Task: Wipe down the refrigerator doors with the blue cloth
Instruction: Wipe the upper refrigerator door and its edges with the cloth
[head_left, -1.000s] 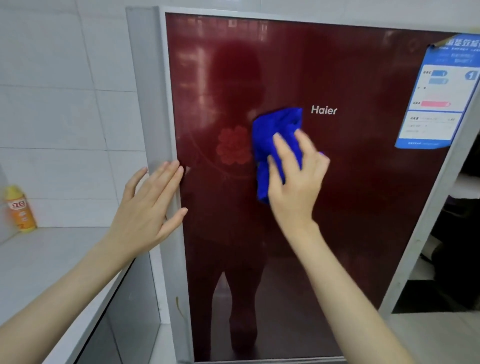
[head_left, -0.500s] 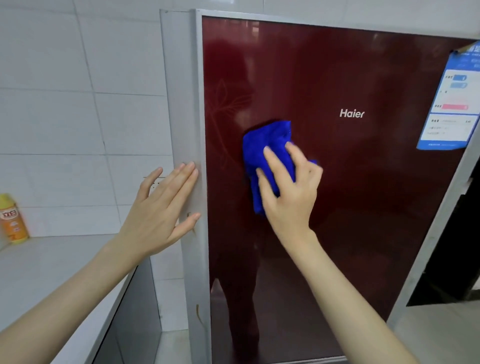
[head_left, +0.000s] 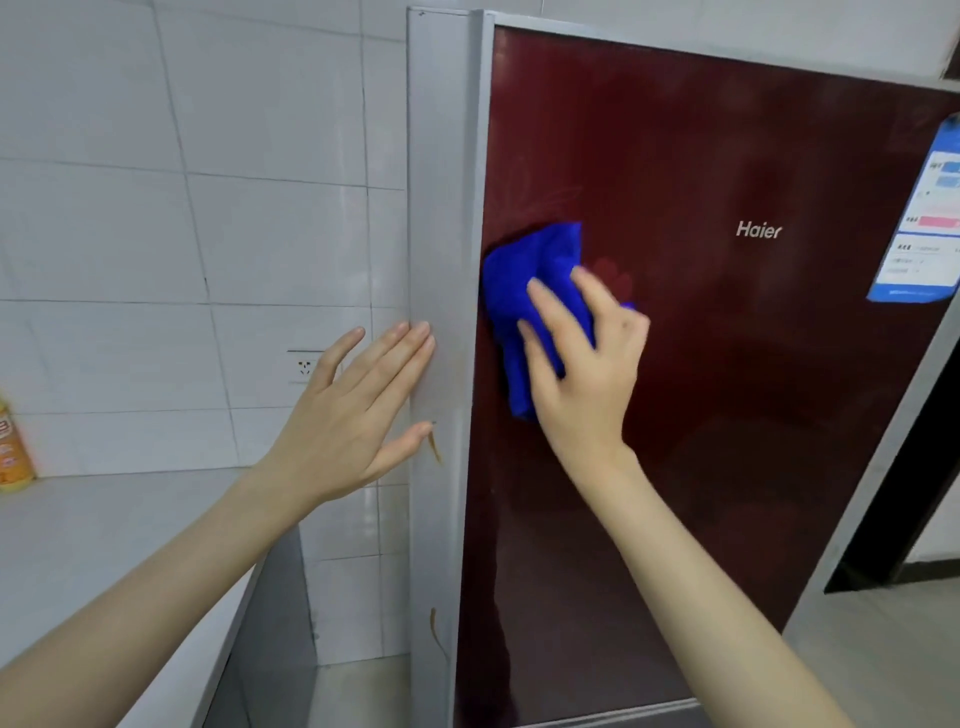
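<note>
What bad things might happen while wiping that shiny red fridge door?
The blue cloth is bunched under the right hand at the door's left edge, so it might slip off onto the grey side panel and miss spots. The blue label at the right looks lifted at its top corner; a wipe there might peel it. The left hand presses flat on the side panel and may leave fingerprints.

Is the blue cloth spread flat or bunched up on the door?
Bunched up. The blue cloth shows folds under the right hand, pressed against the red refrigerator door.
</note>
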